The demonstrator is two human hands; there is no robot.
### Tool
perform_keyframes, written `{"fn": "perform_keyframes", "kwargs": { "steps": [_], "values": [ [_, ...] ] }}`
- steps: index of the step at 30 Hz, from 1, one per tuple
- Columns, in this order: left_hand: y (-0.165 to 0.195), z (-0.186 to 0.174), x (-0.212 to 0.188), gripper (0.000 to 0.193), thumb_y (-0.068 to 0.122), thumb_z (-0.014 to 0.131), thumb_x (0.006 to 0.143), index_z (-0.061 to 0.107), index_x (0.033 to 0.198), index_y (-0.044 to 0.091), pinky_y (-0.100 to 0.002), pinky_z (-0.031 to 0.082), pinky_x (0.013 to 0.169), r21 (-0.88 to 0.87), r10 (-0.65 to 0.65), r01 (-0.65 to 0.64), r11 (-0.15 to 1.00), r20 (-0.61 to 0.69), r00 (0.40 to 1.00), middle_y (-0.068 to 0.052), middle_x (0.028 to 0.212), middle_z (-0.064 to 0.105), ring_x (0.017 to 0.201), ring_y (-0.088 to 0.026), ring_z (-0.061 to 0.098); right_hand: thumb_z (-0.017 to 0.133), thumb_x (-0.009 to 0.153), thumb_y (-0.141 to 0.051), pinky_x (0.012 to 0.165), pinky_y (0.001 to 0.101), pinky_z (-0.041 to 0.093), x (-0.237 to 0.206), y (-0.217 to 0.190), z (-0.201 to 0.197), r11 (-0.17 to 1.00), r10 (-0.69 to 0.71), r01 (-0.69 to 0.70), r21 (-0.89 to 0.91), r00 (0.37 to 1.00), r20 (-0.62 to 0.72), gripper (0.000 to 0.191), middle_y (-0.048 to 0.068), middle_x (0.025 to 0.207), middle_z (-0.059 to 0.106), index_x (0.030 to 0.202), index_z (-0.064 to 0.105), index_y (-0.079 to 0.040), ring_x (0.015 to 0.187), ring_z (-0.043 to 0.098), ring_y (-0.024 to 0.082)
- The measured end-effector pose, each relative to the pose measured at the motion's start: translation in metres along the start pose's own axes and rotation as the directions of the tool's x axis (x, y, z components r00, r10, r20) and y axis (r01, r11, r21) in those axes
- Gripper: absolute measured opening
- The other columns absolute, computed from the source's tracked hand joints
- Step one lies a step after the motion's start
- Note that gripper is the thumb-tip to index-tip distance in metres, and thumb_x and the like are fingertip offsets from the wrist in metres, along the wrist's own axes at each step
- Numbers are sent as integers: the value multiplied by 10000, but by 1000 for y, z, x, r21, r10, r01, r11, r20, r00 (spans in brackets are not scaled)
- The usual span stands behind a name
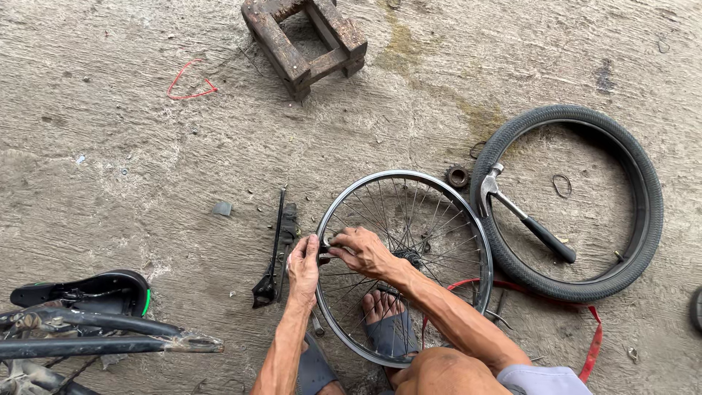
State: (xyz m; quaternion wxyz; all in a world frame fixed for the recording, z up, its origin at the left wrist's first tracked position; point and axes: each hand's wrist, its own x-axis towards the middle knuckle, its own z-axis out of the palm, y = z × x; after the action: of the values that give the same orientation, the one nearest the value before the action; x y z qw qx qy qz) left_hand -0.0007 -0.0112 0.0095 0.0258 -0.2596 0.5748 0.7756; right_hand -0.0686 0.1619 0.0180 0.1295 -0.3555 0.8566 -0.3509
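Head camera looks down at your two hands on a bike wheel [409, 219] that lies flat on the concrete floor [131, 146]. Your left hand [303, 267] sits at the left edge of the wheel's rim, with its fingers curled shut around a small dark part; you cannot tell just what the part is. Your right hand [363, 251] is just beside it, touching the same spot, with its fingertips pinched closed on a little shiny piece at the rim. So both grips are closed, and the wheel is right under them. Your foot in a sandal [389, 322] rests under the spokes at the near side of the wheel. A red strip [594, 338] curls out from under the wheel on the right. A black tire [643, 219] lies on the floor to the right, just beside the wheel. A hammer [521, 213] lies across the tire's left side. A small round gear [458, 176] sits between the wheel and the tire. A dark metal bar [276, 249] lies just left of your left hand. A wooden block frame [303, 40] is far up at the top. A bike seat and frame [95, 314] lie at the bottom left.
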Motion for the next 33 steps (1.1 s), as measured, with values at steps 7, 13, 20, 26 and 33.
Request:
{"fn": "perform_keyframes", "kwargs": {
  "steps": [7,13,20,26,33],
  "values": [
    [1,1,2,404,407,568,1029,715,1048,31,-293,577,696,24,-33,34,999,-28,999,-5,889,678,804,-93,629,716,936,-324,766,447,498,0,-2,-3,995,-26,37,89,993,-114,411,110,1042,685,1277,659,-101,865,604,292],
    [6,3,1,402,410,567,1015,720,1059,41,-291,582,702,28,-61,63,998,-44,997,-14,908,706,834,-104,663,682,974,-279,698,423,505,4,-1,-4,999,32,-32,-10,999,37,360,130,917,647,1294,681,-113,759,609,275],
    [1,0,0,389,409,575,1041,723,1042,49,-278,554,720,47,-30,31,998,-25,999,-7,901,665,834,-87,607,649,996,-219,683,415,516,3,3,-4,996,-9,10,92,1000,-3,287,132,886,660,1222,689,-46,754,630,272],
    [0,1,1,388,413,587,1035,730,1039,53,-271,538,725,34,-21,22,999,-22,1000,-10,897,685,824,-85,605,651,979,-205,681,394,538,3,1,-6,994,-25,31,106,998,-56,301,119,918,708,1230,683,-43,771,667,262],
    [7,4,0,405,444,592,993,726,1047,65,-288,552,735,32,-41,43,999,-39,998,-3,902,705,831,-94,632,631,973,-178,553,369,559,8,-3,-5,900,246,-233,368,969,10,256,76,923,768,1209,695,-100,626,699,213]
  ]
}}
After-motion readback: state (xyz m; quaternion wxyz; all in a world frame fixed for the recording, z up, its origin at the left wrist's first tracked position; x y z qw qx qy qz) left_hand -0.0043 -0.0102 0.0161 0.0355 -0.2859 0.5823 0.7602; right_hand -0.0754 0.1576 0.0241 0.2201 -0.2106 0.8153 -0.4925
